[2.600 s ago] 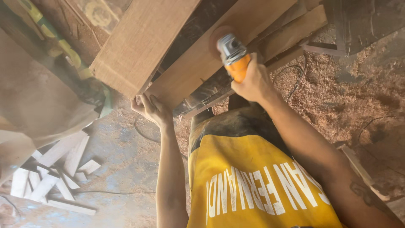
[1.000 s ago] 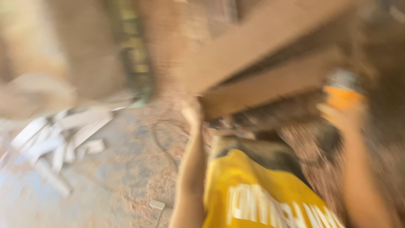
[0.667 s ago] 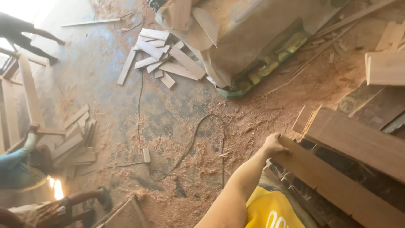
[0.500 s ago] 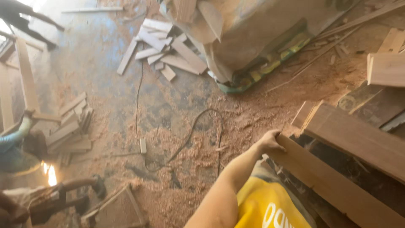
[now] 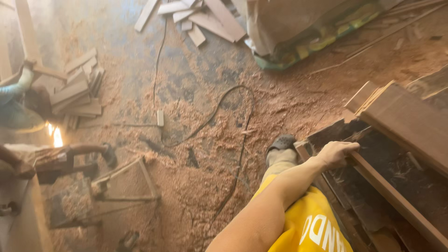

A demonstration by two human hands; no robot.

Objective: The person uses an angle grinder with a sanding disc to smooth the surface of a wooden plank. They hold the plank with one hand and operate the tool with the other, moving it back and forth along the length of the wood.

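Brown wooden plank [image 5: 396,200] lies under the left hand [image 5: 337,153], its grip curled over the edge; the right hand is unseen.

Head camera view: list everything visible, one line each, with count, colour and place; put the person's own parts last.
Long brown wooden plank: one, lower right, under the left hand.
Wide brown wooden board: one, right edge, above the plank.
Pale offcut boards: one stack, left side of the floor.
Loose pale wood strips: several, top centre.
Dark electric cable: one, winding over the sawdust floor.
Tan covered bulk with green edging: one, top right.
Wooden frame: one, brown, lower left.
Another person's blue sleeve: one, far left.
Grey shoe: one, centre.
Yellow garment: one, bottom centre.
Left hand: resting on the plank's end.
Right hand: not in view.
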